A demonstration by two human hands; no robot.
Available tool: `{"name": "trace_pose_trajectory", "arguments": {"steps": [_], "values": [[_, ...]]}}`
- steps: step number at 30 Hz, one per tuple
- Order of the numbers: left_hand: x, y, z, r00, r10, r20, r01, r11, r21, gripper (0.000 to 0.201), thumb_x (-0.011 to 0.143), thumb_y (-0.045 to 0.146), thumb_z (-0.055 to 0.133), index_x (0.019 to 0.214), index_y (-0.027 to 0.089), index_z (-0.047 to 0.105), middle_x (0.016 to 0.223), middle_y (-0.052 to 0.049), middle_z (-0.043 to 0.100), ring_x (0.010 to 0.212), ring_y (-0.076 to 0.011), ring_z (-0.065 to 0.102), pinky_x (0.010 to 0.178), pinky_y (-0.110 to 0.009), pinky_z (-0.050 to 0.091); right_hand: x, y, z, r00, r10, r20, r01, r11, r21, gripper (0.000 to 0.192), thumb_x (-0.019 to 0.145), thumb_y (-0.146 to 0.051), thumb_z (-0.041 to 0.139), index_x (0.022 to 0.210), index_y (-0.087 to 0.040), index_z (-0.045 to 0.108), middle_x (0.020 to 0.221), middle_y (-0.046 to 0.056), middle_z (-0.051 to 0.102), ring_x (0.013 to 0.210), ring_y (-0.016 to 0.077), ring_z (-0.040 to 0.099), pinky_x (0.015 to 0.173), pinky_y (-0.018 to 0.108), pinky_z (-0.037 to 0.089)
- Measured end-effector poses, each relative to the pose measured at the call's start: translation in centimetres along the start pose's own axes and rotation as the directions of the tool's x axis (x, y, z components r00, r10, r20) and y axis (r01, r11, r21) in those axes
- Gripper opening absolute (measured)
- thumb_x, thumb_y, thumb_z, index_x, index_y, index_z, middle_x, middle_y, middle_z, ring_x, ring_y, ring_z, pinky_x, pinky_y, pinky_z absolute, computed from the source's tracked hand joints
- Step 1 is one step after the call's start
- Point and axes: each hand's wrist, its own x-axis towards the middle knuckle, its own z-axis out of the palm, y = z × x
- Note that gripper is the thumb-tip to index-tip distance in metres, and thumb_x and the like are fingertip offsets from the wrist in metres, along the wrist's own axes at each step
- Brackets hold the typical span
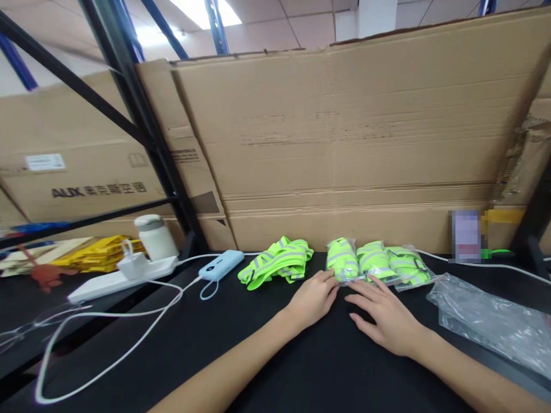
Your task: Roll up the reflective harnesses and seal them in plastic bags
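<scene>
Two bare forearms reach in over the black table [267, 367]. The left hand [312, 298] lies loosely curled, its fingertips touching the nearest bagged vest [341, 259]; the right hand [385, 312] rests flat, fingers spread, just before the row of three clear bags, each holding a folded neon-yellow reflective vest. An unbagged vest [278, 261] lies left of them, empty plastic bags [491, 318] right. Behind stands a cardboard wall [344, 137].

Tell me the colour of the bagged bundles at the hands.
Neon yellow-green with grey reflective stripes on the bagged bundles, seen in the head view.
</scene>
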Motion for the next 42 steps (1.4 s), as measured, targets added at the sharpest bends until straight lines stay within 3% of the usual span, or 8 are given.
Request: {"name": "trace_pose_trajectory", "arguments": {"steps": [9, 16, 20, 24, 27, 34, 38, 42], "values": [[-0.7, -0.5, -1.2, 1.000, 0.025, 0.015, -0.026, 1.000, 0.011, 0.029, 0.100, 0.031, 0.055, 0.120, 0.019, 0.072, 0.137, -0.014, 0.063, 0.126, -0.0295, 0.061, 0.109, -0.050, 0.046, -0.2, 0.1, -0.1, 1.000, -0.020, -0.013, 0.021, 1.000, 0.012, 0.024, 0.097, -0.021, 0.057, 0.120, -0.022, 0.066, 0.132, 0.010, 0.067, 0.131, 0.0278, 0.058, 0.119, 0.062, 0.031], [-0.6, -2.8, -3.9, 0.979, 0.009, -0.204, 0.013, 0.995, 0.104, 0.020, 0.096, 0.029, 0.059, 0.105, 0.020, 0.074, 0.130, -0.013, 0.063, 0.125, -0.0309, 0.056, 0.108, -0.052, 0.044, -0.4, 0.8, -1.4, 0.995, -0.008, -0.096, 0.001, 0.997, -0.073, 0.024, 0.097, -0.020, 0.056, 0.119, -0.022, 0.066, 0.121, 0.012, 0.069, 0.118, 0.0276, 0.065, 0.114, 0.063, 0.036], [-0.9, -5.6, -6.1, 0.936, -0.191, -0.295, 0.269, 0.929, 0.254, 0.029, 0.090, 0.040, 0.066, 0.111, 0.020, 0.072, 0.134, -0.015, 0.061, 0.128, -0.0369, 0.053, 0.107, -0.054, 0.042, -0.7, 1.6, -2.0, 0.993, 0.001, -0.117, -0.013, 0.994, -0.105, 0.023, 0.097, -0.020, 0.055, 0.117, -0.022, 0.066, 0.121, 0.012, 0.068, 0.116, 0.0283, 0.065, 0.113, 0.064, 0.037], [-1.8, -7.9, -7.7, 0.830, -0.535, -0.156, 0.555, 0.770, 0.313, 0.066, 0.079, 0.064, 0.070, 0.127, 0.018, 0.064, 0.115, -0.016, 0.072, 0.107, -0.0386, 0.066, 0.088, -0.045, 0.051, -0.8, 1.1, -1.9, 0.997, -0.028, -0.074, 0.024, 0.998, -0.054, 0.022, 0.097, -0.019, 0.054, 0.115, -0.023, 0.066, 0.121, 0.012, 0.067, 0.120, 0.0274, 0.063, 0.115, 0.066, 0.033], [-2.0, -8.4, -8.1, 0.803, -0.588, -0.099, 0.585, 0.744, 0.323, 0.053, 0.085, 0.063, 0.063, 0.111, 0.017, 0.069, 0.103, -0.014, 0.074, 0.096, -0.0351, 0.070, 0.075, -0.036, 0.051, -0.7, 0.2, -1.5, 0.997, -0.062, -0.041, 0.062, 0.998, 0.000, 0.021, 0.097, -0.018, 0.054, 0.112, -0.023, 0.067, 0.120, 0.012, 0.067, 0.123, 0.0274, 0.061, 0.115, 0.066, 0.032], [-2.1, -7.3, -7.4, 0.847, -0.328, -0.417, 0.431, 0.884, 0.180, 0.022, 0.093, 0.037, 0.052, 0.105, 0.020, 0.060, 0.099, -0.009, 0.069, 0.097, -0.0275, 0.068, 0.078, -0.032, 0.052, -0.4, -0.6, -1.4, 0.993, -0.096, -0.064, 0.099, 0.993, 0.056, 0.019, 0.098, -0.019, 0.054, 0.109, -0.023, 0.069, 0.114, 0.010, 0.069, 0.116, 0.0256, 0.065, 0.114, 0.062, 0.035], [-2.2, -3.8, -5.0, 0.863, 0.070, -0.500, 0.022, 0.984, 0.176, 0.015, 0.092, 0.027, 0.053, 0.105, 0.022, 0.058, 0.092, -0.009, 0.068, 0.089, -0.0253, 0.067, 0.078, -0.035, 0.055, -0.2, -1.0, -1.4, 0.991, -0.117, -0.060, 0.122, 0.989, 0.083, 0.026, 0.100, -0.024, 0.054, 0.124, -0.022, 0.063, 0.112, 0.008, 0.071, 0.107, 0.0235, 0.068, 0.111, 0.055, 0.041], [-1.7, 1.7, -2.5, 0.864, 0.411, -0.292, -0.389, 0.912, 0.133, 0.019, 0.098, 0.033, 0.059, 0.109, 0.018, 0.056, 0.092, -0.009, 0.068, 0.083, -0.0215, 0.065, 0.075, -0.031, 0.055, -0.4, -1.0, -1.1, 0.990, -0.125, -0.060, 0.129, 0.990, 0.057, 0.029, 0.096, -0.024, 0.059, 0.124, -0.023, 0.063, 0.120, 0.009, 0.070, 0.117, 0.0269, 0.064, 0.113, 0.053, 0.040]]}}
